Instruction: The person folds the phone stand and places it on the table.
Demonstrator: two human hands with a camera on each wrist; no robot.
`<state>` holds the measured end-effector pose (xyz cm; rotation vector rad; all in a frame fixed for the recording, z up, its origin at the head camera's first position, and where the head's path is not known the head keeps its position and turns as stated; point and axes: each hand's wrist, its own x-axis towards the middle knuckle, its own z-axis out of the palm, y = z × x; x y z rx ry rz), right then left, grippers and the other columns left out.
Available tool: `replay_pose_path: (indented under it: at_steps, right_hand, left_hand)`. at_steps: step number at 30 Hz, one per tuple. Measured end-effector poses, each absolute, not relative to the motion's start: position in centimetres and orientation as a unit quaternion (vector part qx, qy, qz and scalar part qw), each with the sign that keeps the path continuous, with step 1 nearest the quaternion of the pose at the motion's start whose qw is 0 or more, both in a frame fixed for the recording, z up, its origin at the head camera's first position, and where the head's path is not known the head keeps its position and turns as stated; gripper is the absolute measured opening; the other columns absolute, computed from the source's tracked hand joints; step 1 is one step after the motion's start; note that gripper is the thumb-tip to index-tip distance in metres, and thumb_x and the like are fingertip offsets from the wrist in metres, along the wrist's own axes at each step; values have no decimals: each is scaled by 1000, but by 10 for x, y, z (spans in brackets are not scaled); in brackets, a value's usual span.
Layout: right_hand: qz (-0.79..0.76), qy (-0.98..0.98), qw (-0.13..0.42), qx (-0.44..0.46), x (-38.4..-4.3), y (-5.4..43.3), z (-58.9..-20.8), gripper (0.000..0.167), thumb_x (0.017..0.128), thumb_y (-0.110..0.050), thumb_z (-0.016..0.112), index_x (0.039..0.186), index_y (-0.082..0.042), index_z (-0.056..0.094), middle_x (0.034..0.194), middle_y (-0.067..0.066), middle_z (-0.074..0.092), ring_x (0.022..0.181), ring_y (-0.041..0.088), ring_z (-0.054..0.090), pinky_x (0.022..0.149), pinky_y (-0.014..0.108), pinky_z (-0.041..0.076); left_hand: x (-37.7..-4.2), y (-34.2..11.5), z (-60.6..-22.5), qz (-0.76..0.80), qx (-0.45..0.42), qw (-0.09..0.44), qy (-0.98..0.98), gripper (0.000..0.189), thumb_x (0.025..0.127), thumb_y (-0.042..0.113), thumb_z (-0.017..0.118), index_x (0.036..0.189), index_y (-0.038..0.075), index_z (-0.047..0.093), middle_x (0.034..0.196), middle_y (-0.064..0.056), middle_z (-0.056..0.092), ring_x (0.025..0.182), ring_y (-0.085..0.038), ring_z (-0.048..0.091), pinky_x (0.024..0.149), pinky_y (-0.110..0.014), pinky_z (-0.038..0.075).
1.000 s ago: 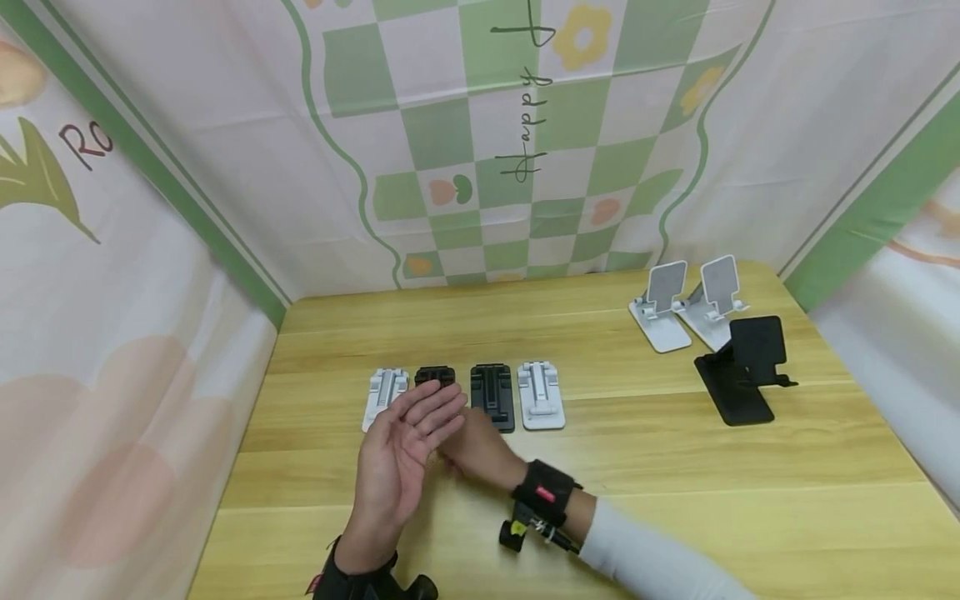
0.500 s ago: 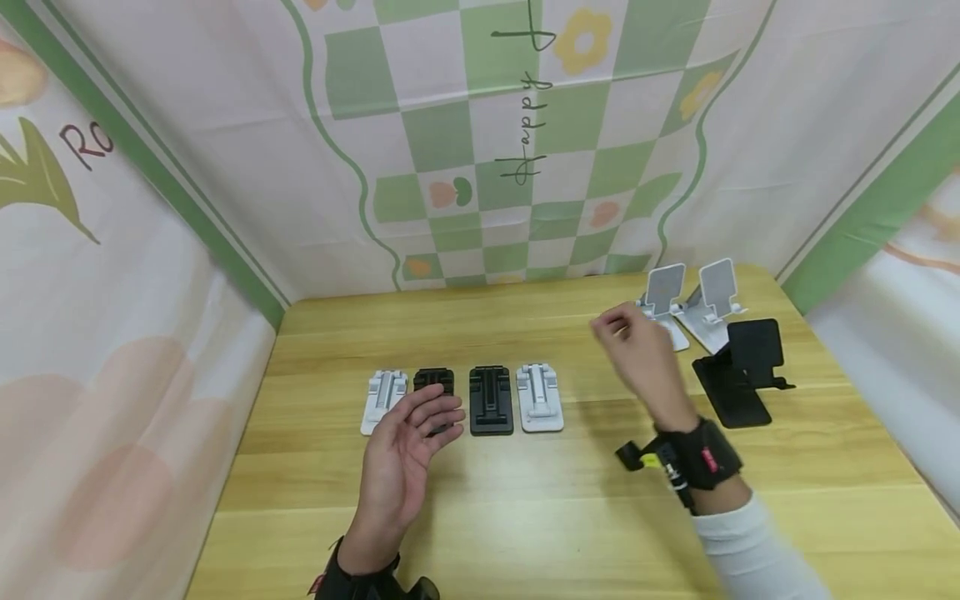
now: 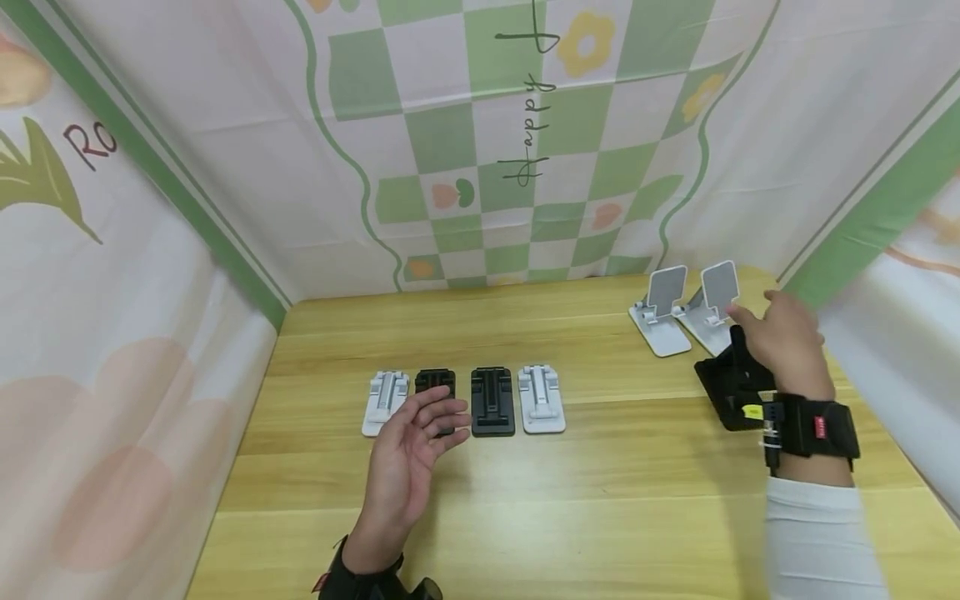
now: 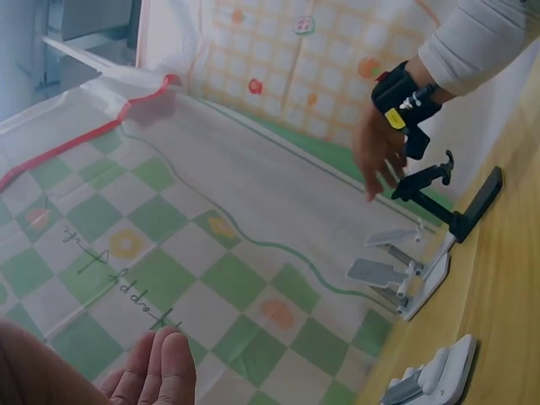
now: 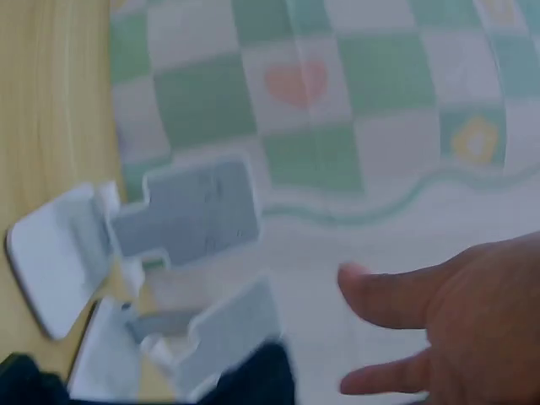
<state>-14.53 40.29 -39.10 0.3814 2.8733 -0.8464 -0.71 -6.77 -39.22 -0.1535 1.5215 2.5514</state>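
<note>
My right hand [image 3: 789, 343], thumb and fingers apart, is over the unfolded black phone stand [image 3: 722, 390] at the table's right side. It partly covers that stand in the head view; in the left wrist view the fingers hang beside the stand's raised plate [image 4: 422, 179]. Two unfolded white phone stands [image 3: 667, 293] [image 3: 720, 285] stand just behind. My left hand [image 3: 405, 467] is held palm up with loosely bent fingers, holding nothing. Its fingers partly hide a folded black phone stand [image 3: 433, 378]; contact cannot be told.
Beside that stand lie a folded white phone stand [image 3: 386, 403], another folded black one [image 3: 492, 402] and another folded white one [image 3: 542, 400], in a row on the wooden table [image 3: 570, 517]. A patterned cloth [image 3: 510, 133] hangs behind the table's back edge.
My right hand has moved from beside the left hand, across to the right, over to the unfolded black phone stand. The left hand stays nearly in place, its fingers slightly more bent.
</note>
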Motion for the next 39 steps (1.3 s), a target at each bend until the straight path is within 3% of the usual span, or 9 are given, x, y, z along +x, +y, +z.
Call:
replay_pose_path:
  at_steps: [4, 10, 15, 20, 27, 39]
  right_hand:
    - [-301, 939, 121, 116, -140, 422, -402, 89, 106, -60, 28, 155, 14, 19, 153, 47, 24, 134, 65, 30, 102, 78, 35]
    - [-326, 929, 99, 143, -132, 439, -410, 79, 108, -52, 37, 155, 11, 29, 146, 45, 36, 119, 55, 44, 90, 68, 44]
    - [-337, 921, 102, 166, -128, 449, -414, 83, 106, -56, 40, 149, 14, 36, 136, 40, 44, 114, 54, 49, 85, 63, 47]
    - [-359, 912, 96, 177, -127, 453, -420, 88, 103, -59, 43, 151, 14, 33, 138, 40, 41, 115, 54, 46, 83, 59, 48]
    - [-382, 904, 86, 171, -124, 455, -424, 93, 102, -61, 45, 158, 9, 20, 149, 44, 31, 125, 61, 39, 85, 68, 48]
    - [-405, 893, 76, 183, -122, 453, -428, 87, 103, -56, 48, 159, 6, 23, 151, 42, 30, 122, 56, 40, 79, 53, 48]
  left_hand:
    - [-6, -68, -393, 854, -45, 86, 511, 44, 113, 26, 25, 134, 0, 53, 114, -6, 72, 102, -21, 72, 93, -34, 62]
    - [-6, -67, -393, 854, -52, 91, 510, 43, 113, 27, 25, 132, 3, 55, 114, -7, 73, 102, -21, 73, 93, -33, 62]
    - [-7, -65, -392, 854, -63, 92, 508, 42, 113, 27, 25, 131, 3, 56, 113, -7, 73, 101, -21, 73, 92, -33, 62]
    - [-7, -65, -393, 853, -55, 96, 509, 43, 113, 27, 24, 131, 4, 56, 113, -7, 73, 101, -21, 73, 92, -33, 62]
    - [-8, -64, -393, 850, -51, 102, 514, 43, 113, 25, 23, 133, 3, 53, 114, -7, 72, 102, -21, 72, 92, -32, 62]
    - [-7, -62, -395, 860, -45, 97, 498, 43, 113, 24, 26, 133, -3, 53, 112, -7, 75, 102, -22, 74, 95, -35, 62]
